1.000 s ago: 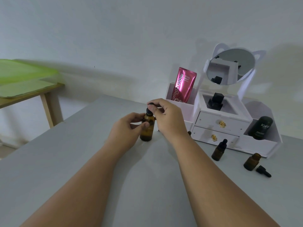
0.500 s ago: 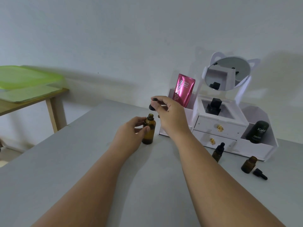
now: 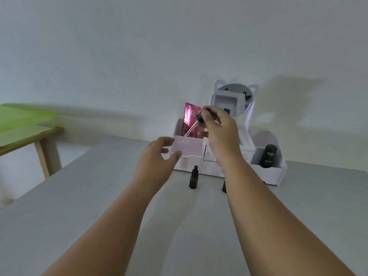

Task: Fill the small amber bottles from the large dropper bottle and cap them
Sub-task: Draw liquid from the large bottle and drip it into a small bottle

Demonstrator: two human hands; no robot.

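Note:
My right hand (image 3: pixel 219 132) pinches the black top of a dropper (image 3: pixel 200 117), lifted in front of the white organizer; its glass pipette (image 3: pixel 189 132) slants down to the left. My left hand (image 3: pixel 157 156) hovers above the table with fingers loosely spread and holds nothing. A small amber bottle (image 3: pixel 193 177) with a black dropper cap stands upright on the grey table (image 3: pixel 79 196) between my arms. A second small bottle (image 3: pixel 223 186) shows only as a dark sliver behind my right forearm. The large bottle is not visible.
The white drawer organizer (image 3: pixel 266 174) with a cat-ear mirror (image 3: pixel 231 96) stands against the wall. It holds a pink sachet (image 3: pixel 189 118) on the left and a black bottle (image 3: pixel 269 156) on the right. A wooden side table with a green top (image 3: pixel 23 124) is at far left.
My right hand has lifted the dropper fully out and raised it, with the pipette now exposed. My left hand has let go of the large bottle, which is out of sight. The view shifted right.

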